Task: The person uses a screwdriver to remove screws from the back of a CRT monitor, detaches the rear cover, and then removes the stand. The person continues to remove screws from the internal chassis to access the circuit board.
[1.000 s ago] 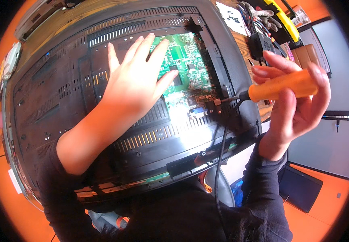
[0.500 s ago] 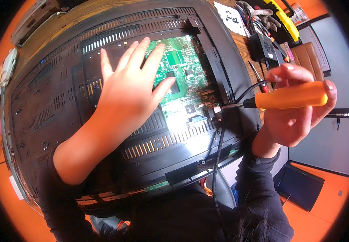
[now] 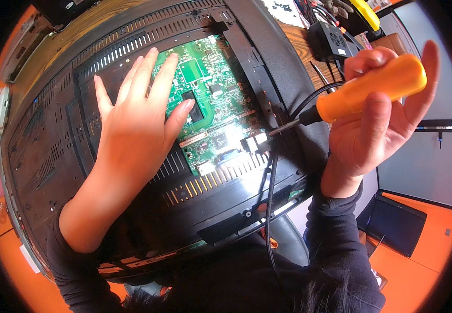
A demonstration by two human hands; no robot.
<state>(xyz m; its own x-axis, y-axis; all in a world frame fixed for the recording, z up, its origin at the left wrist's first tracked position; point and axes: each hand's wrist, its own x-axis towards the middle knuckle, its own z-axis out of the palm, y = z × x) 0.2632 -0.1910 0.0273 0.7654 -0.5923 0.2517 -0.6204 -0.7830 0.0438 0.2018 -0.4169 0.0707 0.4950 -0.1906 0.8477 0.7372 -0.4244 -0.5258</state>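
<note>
My left hand (image 3: 132,120) lies with fingers spread on the black back of a flat-screen set (image 3: 48,151), its fingertips and thumb over the left part of a green circuit board (image 3: 218,73). In my right hand (image 3: 364,141) is a screwdriver (image 3: 372,88) with a thick orange handle, black collar and metal shaft. The shaft slants down left to a black-and-white connector block (image 3: 257,142) at the board's lower right corner; whether the tip touches it is hard to tell. A black cable (image 3: 270,193) runs from beside that block toward my body. Another black cable (image 3: 309,97) curves up behind my right hand.
Beyond the set's right edge, a black box with a fan grille (image 3: 330,40) sits on the wooden table (image 3: 295,39) among wires and a yellow case (image 3: 366,13). A dark screen (image 3: 393,224) stands lower right. Bright light falls on the board's lower part.
The view has shifted, so the board and left hand appear farther left. My right hand has tilted the screwdriver's handle end upward, and a finger now stretches up past it.
</note>
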